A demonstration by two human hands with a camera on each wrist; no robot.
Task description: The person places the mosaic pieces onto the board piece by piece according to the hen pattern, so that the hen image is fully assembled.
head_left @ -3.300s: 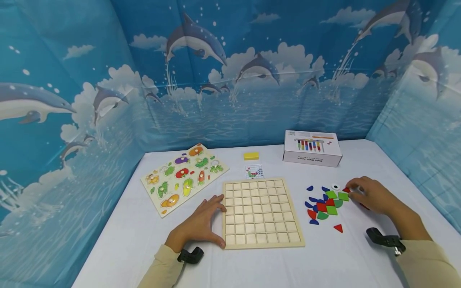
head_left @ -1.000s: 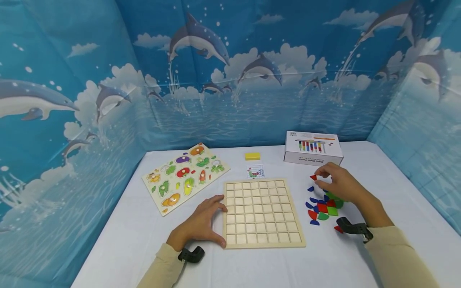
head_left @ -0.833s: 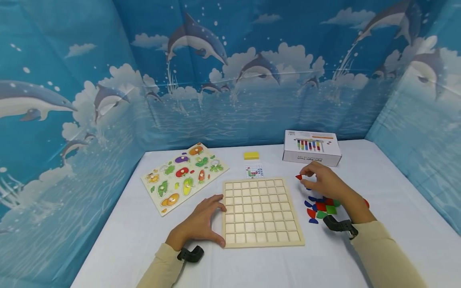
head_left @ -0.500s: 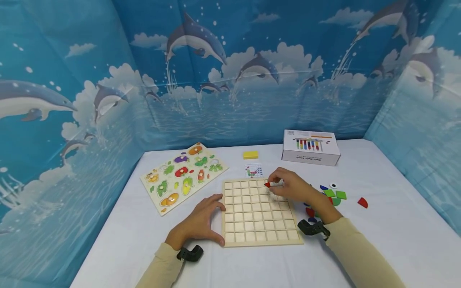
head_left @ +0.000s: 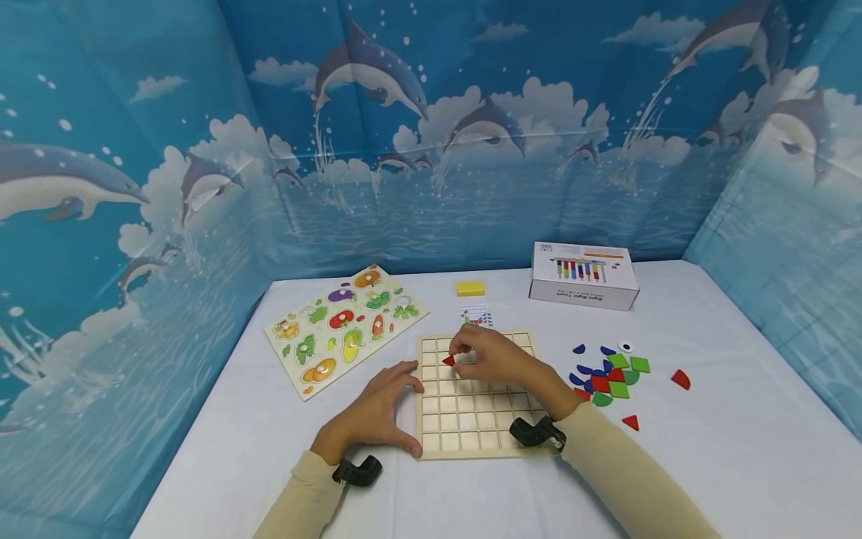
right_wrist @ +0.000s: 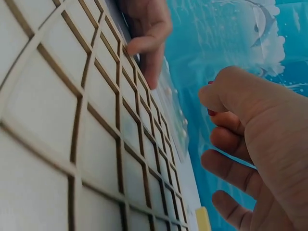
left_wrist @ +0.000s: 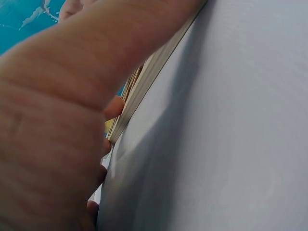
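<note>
I see the right hand pinching a red piece over the grid board; the left hand, fingers spread, touches its edge. Beyond the right hand, a box apparently reads "Right Right Touch".

Plain beige left sleeve, matching right sleeve; left wrist mount, right wrist mount black, bent.

Red triangle, pale gridded board, dolphin-patterned blue backdrop, beige sleeves.
</note>
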